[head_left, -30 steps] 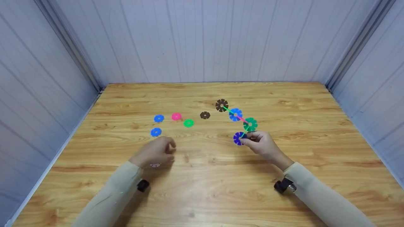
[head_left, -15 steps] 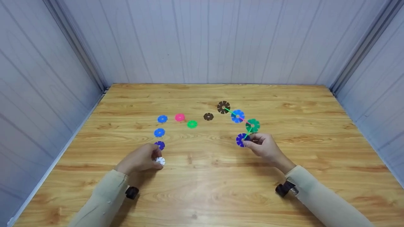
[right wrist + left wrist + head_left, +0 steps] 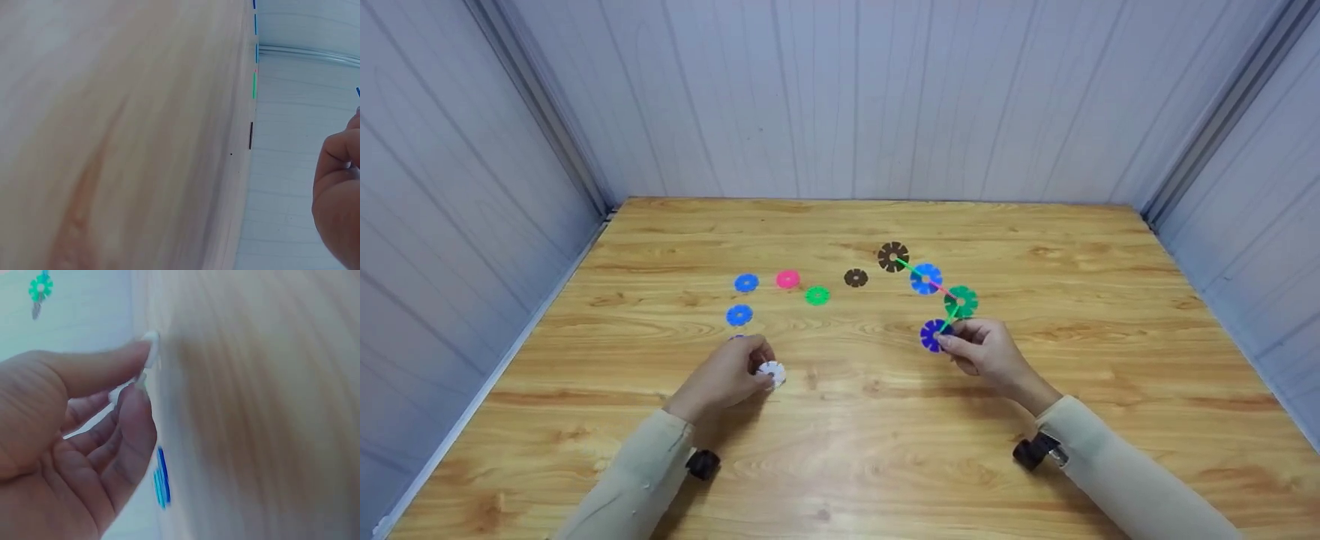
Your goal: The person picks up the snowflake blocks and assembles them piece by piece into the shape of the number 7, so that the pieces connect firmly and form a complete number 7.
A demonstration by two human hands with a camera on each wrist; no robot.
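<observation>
My left hand (image 3: 727, 381) pinches a white notched disc (image 3: 772, 373) between thumb and fingers, close over the table; the left wrist view shows this white disc (image 3: 151, 349) nearly edge-on at the fingertips. On the right, my right hand (image 3: 988, 354) grips a dark blue notched disc (image 3: 933, 335) at the lower end of a joined chain. From there the chain runs up through a green disc (image 3: 962, 302) and a blue disc (image 3: 926, 279) to a dark brown disc (image 3: 893, 256). Thin green and pink discs, seen edge-on, link them. In the right wrist view only part of the right hand (image 3: 340, 191) appears.
Loose discs lie flat on the wooden table (image 3: 840, 465): two blue ones (image 3: 739, 315), a pink one (image 3: 787, 279), a bright green one (image 3: 817, 295) and a brown one (image 3: 856, 277). Another dark blue disc is mostly hidden behind the left hand. Pale panels (image 3: 840, 97) wall the table's back and sides.
The left hand has come down, picked up the white disc from the table and carried it slightly right and away from me. The right hand keeps holding the chain almost still.
</observation>
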